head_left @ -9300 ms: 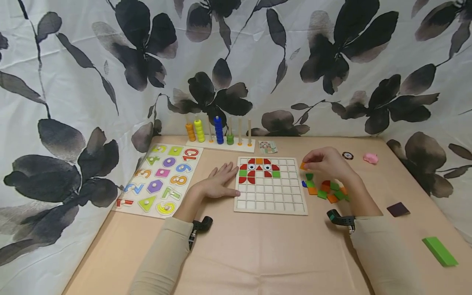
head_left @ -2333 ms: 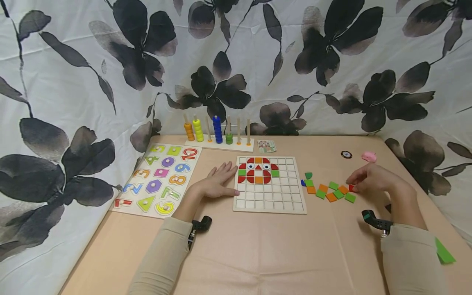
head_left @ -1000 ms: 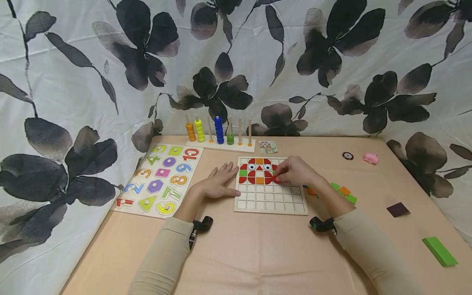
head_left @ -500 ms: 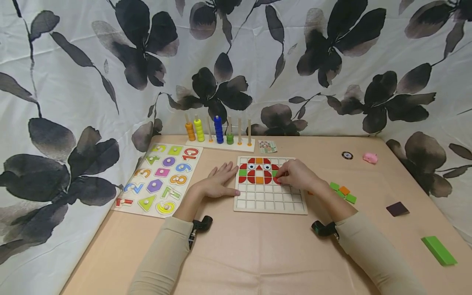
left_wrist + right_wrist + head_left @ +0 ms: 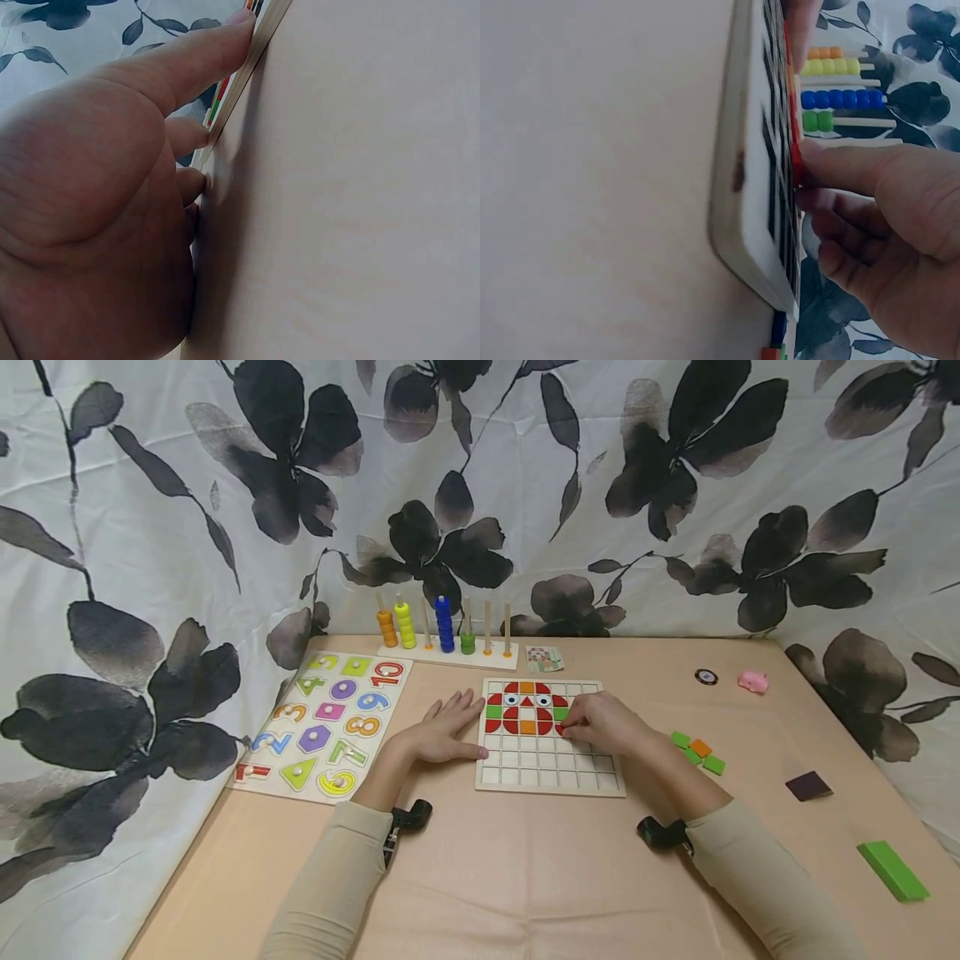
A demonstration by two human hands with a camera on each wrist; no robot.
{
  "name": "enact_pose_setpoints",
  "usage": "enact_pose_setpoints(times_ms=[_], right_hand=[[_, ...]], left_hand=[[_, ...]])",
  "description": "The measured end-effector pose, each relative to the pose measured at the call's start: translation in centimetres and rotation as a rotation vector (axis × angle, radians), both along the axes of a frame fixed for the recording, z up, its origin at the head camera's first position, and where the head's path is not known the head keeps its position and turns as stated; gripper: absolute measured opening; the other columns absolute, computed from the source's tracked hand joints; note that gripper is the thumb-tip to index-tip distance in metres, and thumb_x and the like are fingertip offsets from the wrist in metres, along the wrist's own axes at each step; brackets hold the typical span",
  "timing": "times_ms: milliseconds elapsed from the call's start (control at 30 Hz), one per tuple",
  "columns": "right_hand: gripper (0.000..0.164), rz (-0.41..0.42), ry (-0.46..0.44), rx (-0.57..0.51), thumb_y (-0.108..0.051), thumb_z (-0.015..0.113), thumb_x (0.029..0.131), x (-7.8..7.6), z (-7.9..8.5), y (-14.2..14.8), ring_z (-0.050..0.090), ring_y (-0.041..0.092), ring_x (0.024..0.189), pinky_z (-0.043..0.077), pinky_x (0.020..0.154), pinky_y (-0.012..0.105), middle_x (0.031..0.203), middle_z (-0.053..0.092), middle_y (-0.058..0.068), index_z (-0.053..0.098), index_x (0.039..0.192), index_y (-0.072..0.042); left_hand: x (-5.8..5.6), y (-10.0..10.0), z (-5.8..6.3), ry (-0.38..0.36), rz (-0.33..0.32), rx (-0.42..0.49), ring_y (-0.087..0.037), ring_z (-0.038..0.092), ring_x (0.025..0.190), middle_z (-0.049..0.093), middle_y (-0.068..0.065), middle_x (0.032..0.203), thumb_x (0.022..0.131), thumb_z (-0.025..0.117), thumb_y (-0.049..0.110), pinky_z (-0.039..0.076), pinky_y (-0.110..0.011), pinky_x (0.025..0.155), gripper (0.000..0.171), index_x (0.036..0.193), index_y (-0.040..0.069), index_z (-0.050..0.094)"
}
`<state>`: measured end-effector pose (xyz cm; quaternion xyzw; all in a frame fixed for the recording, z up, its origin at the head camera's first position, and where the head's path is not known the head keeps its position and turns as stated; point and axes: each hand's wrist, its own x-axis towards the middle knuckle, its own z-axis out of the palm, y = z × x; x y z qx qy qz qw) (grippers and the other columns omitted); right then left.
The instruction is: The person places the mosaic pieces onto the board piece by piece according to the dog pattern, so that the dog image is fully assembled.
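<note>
A square wooden grid board (image 5: 547, 772) lies on the table, its upper rows partly filled with red, green, orange and eye-patterned tiles. My left hand (image 5: 442, 732) rests with straight fingers along its left edge; thumb and fingertips touch the rim, as the left wrist view shows too. My right hand (image 5: 606, 722) bends over the board and pinches a red tile (image 5: 797, 169) between thumb and index finger, down at the right end of the third row. The hand covers part of the grid and most of that tile in the head view.
Loose green and orange tiles (image 5: 701, 748) lie right of the board, some hidden behind the right forearm. Left is a number puzzle board (image 5: 315, 777). Behind stand a bead counter (image 5: 450, 650) and a small picture card (image 5: 544, 659). A pink pig figure (image 5: 753, 682) and green block (image 5: 894, 871) sit right.
An orange tile went into the third row. My right hand then brought a red tile from the loose pile leftward onto the board, and shifted slightly there. My left hand stayed put.
</note>
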<state>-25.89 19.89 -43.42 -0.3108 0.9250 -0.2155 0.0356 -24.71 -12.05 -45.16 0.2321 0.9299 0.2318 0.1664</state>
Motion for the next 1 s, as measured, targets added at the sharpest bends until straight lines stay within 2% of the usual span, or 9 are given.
enact_pose_setpoints(times_ms=[300,500,667,767,867,1000], right_hand=[[0.013,-0.017,0.077,0.013,-0.020,0.079,0.081,-0.1,-0.6,-0.2,0.055,0.012,0.072,0.047,0.064,0.026,0.082,0.066,-0.006,0.080,0.091,-0.014],[0.014,-0.032,0.056,-0.012,-0.018,0.079,0.080,-0.2,-0.6,0.0,0.056,0.013,0.073,0.047,0.064,0.027,0.083,0.067,-0.005,0.079,0.093,-0.012],[0.018,-0.026,0.024,-0.032,-0.020,0.077,0.082,0.0,-0.6,0.4,0.057,0.014,0.079,0.049,0.070,0.028,0.089,0.069,-0.003,0.078,0.099,-0.013],[0.026,-0.039,-0.014,-0.076,-0.022,0.074,0.086,0.2,-0.1,1.7,0.056,0.015,0.081,0.049,0.068,0.029,0.095,0.070,-0.002,0.074,0.110,-0.012],[0.033,-0.095,-0.026,-0.138,-0.024,0.071,0.088,0.4,1.2,4.1,0.053,0.018,0.080,0.049,0.063,0.030,0.097,0.068,-0.002,0.070,0.119,-0.013],[0.032,-0.194,0.005,-0.192,-0.026,0.072,0.088,0.4,2.7,8.3,0.053,0.018,0.081,0.049,0.066,0.028,0.100,0.065,-0.003,0.069,0.119,-0.018]], left_hand=[[0.0,0.0,0.0,0.004,0.003,-0.004,-0.024,-0.008,0.148,-0.001,-0.005,0.162,0.082,0.062,0.063,-0.008,-0.046,0.117,0.097,0.155,0.021,0.015],[0.1,0.0,0.1,0.001,0.001,0.004,-0.025,-0.008,0.148,-0.001,-0.006,0.162,0.082,0.063,0.062,-0.009,-0.047,0.117,0.097,0.155,0.020,0.015],[0.1,0.0,-0.1,0.017,0.000,-0.002,-0.025,-0.008,0.148,-0.001,-0.007,0.162,0.083,0.062,0.062,-0.007,-0.048,0.117,0.096,0.155,0.020,0.016],[0.3,0.0,-0.2,0.020,-0.004,-0.014,-0.025,-0.008,0.148,-0.001,-0.007,0.162,0.083,0.061,0.062,-0.007,-0.048,0.117,0.095,0.155,0.020,0.015],[0.3,-0.1,-0.2,0.024,-0.008,-0.012,-0.025,-0.008,0.148,-0.001,-0.007,0.162,0.084,0.061,0.062,-0.007,-0.048,0.117,0.095,0.155,0.020,0.015],[0.3,-0.1,-0.2,0.031,-0.007,-0.007,-0.025,-0.008,0.148,0.000,-0.006,0.162,0.083,0.061,0.062,-0.007,-0.047,0.117,0.095,0.155,0.021,0.015]])
